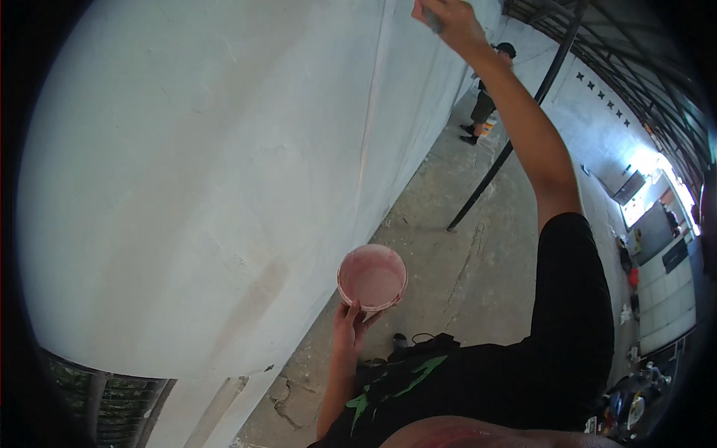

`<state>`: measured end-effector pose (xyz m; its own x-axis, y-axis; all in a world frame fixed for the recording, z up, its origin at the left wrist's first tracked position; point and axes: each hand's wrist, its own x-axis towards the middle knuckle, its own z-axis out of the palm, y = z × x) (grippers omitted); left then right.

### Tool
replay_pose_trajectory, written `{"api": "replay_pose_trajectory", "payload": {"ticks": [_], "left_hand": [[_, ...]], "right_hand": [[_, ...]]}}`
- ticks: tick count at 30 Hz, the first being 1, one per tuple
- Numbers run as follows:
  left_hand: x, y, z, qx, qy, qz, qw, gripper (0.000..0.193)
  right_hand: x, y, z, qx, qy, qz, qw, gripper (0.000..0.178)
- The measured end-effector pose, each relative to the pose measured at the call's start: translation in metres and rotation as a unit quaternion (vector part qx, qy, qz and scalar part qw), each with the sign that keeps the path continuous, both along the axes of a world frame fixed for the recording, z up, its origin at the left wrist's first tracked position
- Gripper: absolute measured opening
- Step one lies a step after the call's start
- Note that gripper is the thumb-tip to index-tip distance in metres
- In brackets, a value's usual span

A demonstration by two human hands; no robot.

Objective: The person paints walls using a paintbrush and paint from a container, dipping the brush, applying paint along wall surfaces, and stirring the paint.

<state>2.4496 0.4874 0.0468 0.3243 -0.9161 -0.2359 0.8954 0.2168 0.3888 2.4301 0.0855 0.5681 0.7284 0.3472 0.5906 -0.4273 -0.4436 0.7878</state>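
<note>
A small pinkish-white plastic bucket [372,277] is in my left hand [354,325], whose fingers wrap round its lower rim and side. Pale residue or liquid coats the inside of the bucket. High up by the wall, my right hand [455,28] grips a small tool [432,20] with a grey part and a pinkish end. The top edge of the picture cuts off some of it, so its exact kind is not clear. The white wall [224,149] fills the left side, with faint brownish patches, cracks and a vertical seam.
A slanting dark metal pole [489,179] stands on the concrete floor [448,276]. Farther along the wall is another person [484,104] beside a white-and-yellow bucket [489,127]. A motorcycle [631,403] is at the lower right; a barred window opening [112,407] shows lower left.
</note>
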Motion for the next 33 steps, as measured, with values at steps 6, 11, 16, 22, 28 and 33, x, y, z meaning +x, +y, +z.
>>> {"api": "replay_pose_trajectory", "payload": {"ticks": [6, 11, 16, 22, 28, 33], "left_hand": [[0.000, 0.001, 0.006, -0.017, -0.011, 0.006, 1.000, 0.036], [0.000, 0.004, -0.001, -0.003, -0.036, 0.027, 0.999, 0.039], [-0.001, 0.001, -0.007, 0.005, -0.015, 0.023, 1.000, 0.044], [0.000, -0.003, -0.015, 0.002, -0.013, 0.002, 1.000, 0.038], [-0.002, -0.001, -0.010, 0.009, -0.025, 0.001, 1.000, 0.041], [-0.005, 0.000, -0.010, 0.012, -0.020, 0.008, 1.000, 0.035]], "right_hand": [[-0.010, -0.016, -0.111, 0.224, 0.009, 0.203, 0.953, 0.027], [-0.014, -0.010, -0.141, 0.264, -0.104, 0.255, 0.924, 0.018], [-0.028, 0.008, -0.097, 0.222, -0.156, 0.288, 0.918, 0.021], [0.008, -0.006, -0.066, 0.146, -0.089, 0.456, 0.873, 0.038], [0.016, -0.018, -0.148, 0.204, -0.139, 0.289, 0.925, 0.025], [0.003, -0.018, -0.212, 0.270, -0.100, 0.285, 0.915, 0.023]]}}
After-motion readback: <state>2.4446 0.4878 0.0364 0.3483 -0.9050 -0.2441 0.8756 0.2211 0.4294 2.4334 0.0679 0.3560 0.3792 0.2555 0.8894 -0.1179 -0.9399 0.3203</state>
